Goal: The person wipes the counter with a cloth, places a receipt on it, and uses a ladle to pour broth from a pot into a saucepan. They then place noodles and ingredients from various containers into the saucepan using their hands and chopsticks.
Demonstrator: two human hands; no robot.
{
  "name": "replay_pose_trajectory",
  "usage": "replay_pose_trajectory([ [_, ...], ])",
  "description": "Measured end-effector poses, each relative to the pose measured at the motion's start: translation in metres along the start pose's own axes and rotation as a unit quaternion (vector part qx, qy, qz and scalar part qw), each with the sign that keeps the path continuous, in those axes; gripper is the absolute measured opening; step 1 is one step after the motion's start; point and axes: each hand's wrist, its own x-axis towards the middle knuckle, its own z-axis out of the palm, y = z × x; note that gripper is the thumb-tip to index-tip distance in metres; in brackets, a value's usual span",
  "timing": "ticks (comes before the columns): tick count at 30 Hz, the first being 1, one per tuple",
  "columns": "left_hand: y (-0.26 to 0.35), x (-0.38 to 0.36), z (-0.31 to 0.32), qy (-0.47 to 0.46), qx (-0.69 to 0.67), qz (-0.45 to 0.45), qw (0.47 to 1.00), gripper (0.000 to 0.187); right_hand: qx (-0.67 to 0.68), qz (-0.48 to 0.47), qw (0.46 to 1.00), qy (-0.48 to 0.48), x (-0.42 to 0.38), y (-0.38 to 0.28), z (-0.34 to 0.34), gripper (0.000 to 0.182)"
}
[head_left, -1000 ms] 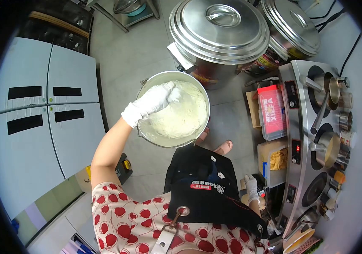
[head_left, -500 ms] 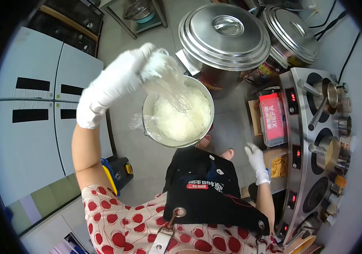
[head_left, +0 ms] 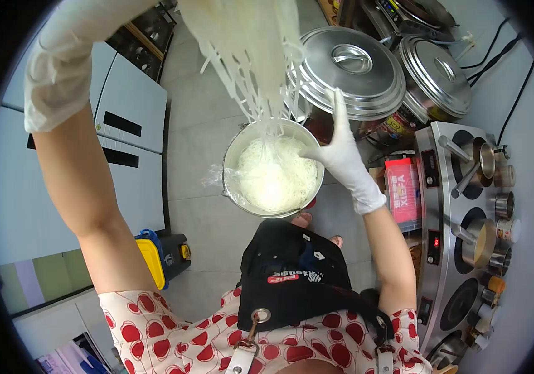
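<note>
A metal pot (head_left: 229, 168) holds a mass of white noodles (head_left: 279, 187), with a piece of clear plastic over its left rim. Strands of noodles (head_left: 248, 43) hang from the top of the view down into the pot. My left hand (head_left: 86, 31), in a white glove, is raised high at the upper left; its fingers are out of frame or hidden, beside the top of the hanging strands. My right hand (head_left: 342, 149), also gloved in white, is at the pot's right rim with thumb and fingers spread and nothing in it.
Two big lidded steel pots (head_left: 354, 68) stand at the upper right. A cooktop (head_left: 435, 187) with several small pans runs along the right side, beside a red-lidded box (head_left: 402, 187). White cabinets (head_left: 130, 106) line the left, near a black and yellow bin (head_left: 170, 258).
My left hand has risen up and to the left, and the noodles now stretch high above the pot. My right hand has come up from beside the cooktop to the pot's rim.
</note>
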Motion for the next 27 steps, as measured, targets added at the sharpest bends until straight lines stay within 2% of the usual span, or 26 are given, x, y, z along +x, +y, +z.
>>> replay_pose_trajectory([
  [1,0.009,-0.006,-0.001,0.098,0.102,0.024,0.99,0.027,0.053,-0.011,0.998,0.017,0.008,-0.005,0.01,0.117],
  [2,0.008,-0.008,-0.002,0.099,0.104,0.023,0.989,0.027,0.053,-0.013,0.998,0.015,0.016,-0.006,0.021,0.117],
  [5,0.003,-0.011,-0.004,0.038,0.034,-0.003,0.999,0.029,0.102,-0.063,0.993,0.005,0.029,-0.012,0.053,0.124],
  [7,-0.004,-0.013,-0.005,-0.003,-0.016,-0.02,1.0,0.03,0.309,0.01,0.949,-0.057,0.031,-0.02,0.068,0.102],
  [8,-0.008,-0.013,-0.004,-0.025,-0.04,-0.029,0.998,0.031,0.159,0.05,0.983,-0.083,0.03,-0.016,0.066,0.06],
  [9,-0.014,-0.015,-0.004,-0.047,-0.065,-0.039,0.996,0.031,0.16,0.051,0.982,-0.086,0.026,-0.007,0.067,0.06],
  [11,-0.026,-0.017,-0.002,-0.09,-0.115,-0.058,0.988,0.032,0.072,0.142,0.982,-0.104,0.016,0.016,0.07,0.032],
  [12,-0.034,-0.019,0.001,-0.11,-0.141,-0.067,0.982,0.033,0.071,0.142,0.982,-0.106,0.011,0.03,0.067,0.032],
  [13,-0.041,-0.022,0.005,-0.131,-0.168,-0.076,0.974,0.033,-0.016,0.125,0.985,-0.122,0.006,0.043,0.061,0.027],
  [14,-0.053,-0.034,0.022,-0.172,-0.175,-0.134,0.96,0.037,-0.104,0.106,0.979,-0.137,0.002,0.051,0.055,0.022],
  [15,-0.067,-0.052,0.048,-0.212,-0.181,-0.189,0.941,0.042,-0.106,0.107,0.979,-0.138,-0.001,0.05,0.048,0.022],
  [17,-0.059,-0.081,0.086,-0.217,-0.126,-0.199,0.947,0.037,-0.344,0.048,0.919,-0.189,-0.008,0.042,0.038,0.02],
  [21,-0.052,-0.137,0.176,-0.297,-0.204,-0.336,0.87,0.041,-0.4,0.003,0.902,-0.163,-0.007,0.047,0.043,0.019],
  [22,-0.054,-0.158,0.211,-0.27,-0.288,-0.376,0.838,0.04,-0.402,0.003,0.901,-0.166,-0.004,0.042,0.046,0.019],
  [23,-0.053,-0.172,0.238,-0.24,-0.369,-0.41,0.799,0.04,-0.351,0.052,0.92,-0.165,0.002,0.035,0.049,0.02],
  [24,-0.041,-0.178,0.247,-0.23,-0.462,-0.4,0.757,0.034,-0.299,0.101,0.935,-0.164,0.006,0.03,0.051,0.021],
  [25,-0.03,-0.184,0.253,-0.219,-0.55,-0.386,0.708,0.031,-0.301,0.104,0.934,-0.165,0.012,0.029,0.052,0.021],
  [26,-0.029,-0.192,0.266,-0.229,-0.591,-0.374,0.677,0.028,-0.303,0.156,0.919,-0.197,0.02,0.03,0.053,0.024],
  [27,-0.028,-0.201,0.282,-0.229,-0.593,-0.374,0.675,0.028,-0.302,0.208,0.902,-0.228,0.026,0.032,0.054,0.027],
])
